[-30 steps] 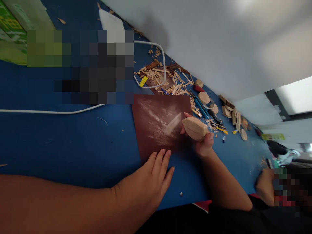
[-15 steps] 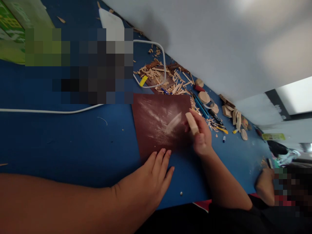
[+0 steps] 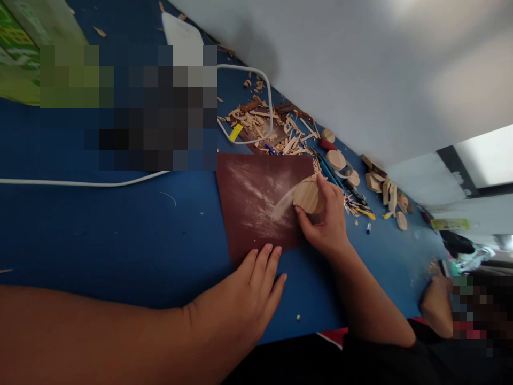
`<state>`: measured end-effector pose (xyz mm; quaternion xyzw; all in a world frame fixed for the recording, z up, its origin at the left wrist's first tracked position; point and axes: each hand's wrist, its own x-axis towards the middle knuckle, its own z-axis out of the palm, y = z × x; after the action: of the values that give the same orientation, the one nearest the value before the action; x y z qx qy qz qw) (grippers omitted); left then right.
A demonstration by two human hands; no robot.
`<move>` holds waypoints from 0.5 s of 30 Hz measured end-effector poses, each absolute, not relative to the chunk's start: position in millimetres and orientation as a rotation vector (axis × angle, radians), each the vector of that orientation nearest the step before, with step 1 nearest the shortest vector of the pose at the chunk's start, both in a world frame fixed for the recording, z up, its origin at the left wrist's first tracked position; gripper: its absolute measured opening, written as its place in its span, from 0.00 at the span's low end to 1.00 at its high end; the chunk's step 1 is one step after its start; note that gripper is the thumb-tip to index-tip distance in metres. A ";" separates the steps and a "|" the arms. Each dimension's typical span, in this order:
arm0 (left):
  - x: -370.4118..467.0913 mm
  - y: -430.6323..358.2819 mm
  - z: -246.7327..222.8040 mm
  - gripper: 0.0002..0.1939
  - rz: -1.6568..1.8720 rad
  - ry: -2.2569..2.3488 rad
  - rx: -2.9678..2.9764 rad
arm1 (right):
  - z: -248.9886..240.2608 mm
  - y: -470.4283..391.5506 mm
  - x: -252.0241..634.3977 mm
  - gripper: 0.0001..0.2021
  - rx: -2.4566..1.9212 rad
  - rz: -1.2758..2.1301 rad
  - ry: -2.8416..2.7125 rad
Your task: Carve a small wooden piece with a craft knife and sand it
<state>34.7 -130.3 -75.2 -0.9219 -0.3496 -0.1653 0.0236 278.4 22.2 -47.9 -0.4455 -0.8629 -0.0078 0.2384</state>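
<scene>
A brown sheet of sandpaper (image 3: pixel 244 208) lies on the blue tabletop, streaked with pale wood dust. My left hand (image 3: pixel 250 291) rests flat, its fingertips on the near edge of the sheet and its fingers stretched out. Over the right side of the sandpaper, my right hand (image 3: pixel 326 222) grips a round wooden disc (image 3: pixel 308 196) by its rim between thumb and fingers. The disc's broad, grained face is turned up toward me. Whether its underside touches the sheet, I cannot tell.
Behind the sandpaper lie wood shavings (image 3: pixel 256 117) and a white cable (image 3: pixel 271 101). To the right are cutting tools (image 3: pixel 331 174), more wooden discs (image 3: pixel 335 160) and wooden blocks (image 3: pixel 373 182). Another person's arm (image 3: pixel 437 307) is at the far right. A white wall (image 3: pixel 340 69) borders the table.
My right hand has turned the wooden disc from edge-on to face-up, lowering it toward the sandpaper and slightly left. My left hand has stayed in place.
</scene>
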 end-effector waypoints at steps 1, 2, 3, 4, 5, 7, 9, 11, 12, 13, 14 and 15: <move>33.6 -129.2 -73.7 0.31 -0.499 -1.057 -2.858 | -47.7 22.3 278.6 0.43 -1.225 -0.034 -2.358; 32.3 -127.8 -71.8 0.31 -0.491 -1.040 -2.860 | -47.6 22.3 278.7 0.42 -1.226 -0.046 -2.349; 31.0 -126.5 -70.0 0.31 -0.484 -1.026 -2.862 | -47.5 22.3 278.8 0.41 -1.222 -0.054 -2.340; 29.7 -125.3 -68.5 0.32 -0.480 -1.017 -2.862 | -47.4 22.1 278.7 0.38 -1.213 -0.054 -2.330; 28.6 -124.4 -67.3 0.32 -0.480 -1.016 -2.858 | -47.2 21.7 278.5 0.36 -1.196 -0.045 -2.321; 27.2 -123.6 -66.1 0.34 -0.457 -1.007 -2.865 | -46.2 20.7 277.5 0.31 -1.149 -0.008 -2.307; 26.9 -124.1 -66.2 0.35 -0.449 -1.002 -2.872 | -44.9 19.6 276.3 0.30 -1.102 0.016 -2.319; 27.9 -125.2 -67.4 0.35 -0.439 -1.008 -2.880 | -43.6 19.2 275.7 0.31 -1.069 0.019 -2.360; 28.9 -125.8 -68.5 0.35 -0.436 -1.011 -2.881 | -43.1 19.4 275.8 0.32 -1.058 0.025 -2.381; 30.1 -126.5 -70.0 0.34 -0.450 -1.024 -2.871 | -42.8 19.9 276.2 0.33 -1.051 0.038 -2.396; 31.6 -127.1 -71.7 0.33 -0.477 -1.043 -2.855 | -42.7 20.9 276.8 0.34 -1.046 0.053 -2.403; 33.1 -127.6 -73.4 0.31 -0.506 -1.058 -2.839 | -42.6 22.1 277.4 0.34 -1.040 0.063 -2.405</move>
<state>33.1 -127.6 -73.4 -0.9237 -0.3443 -0.1645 0.0351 277.4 22.1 -42.6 -0.3835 -0.8866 0.0230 0.2574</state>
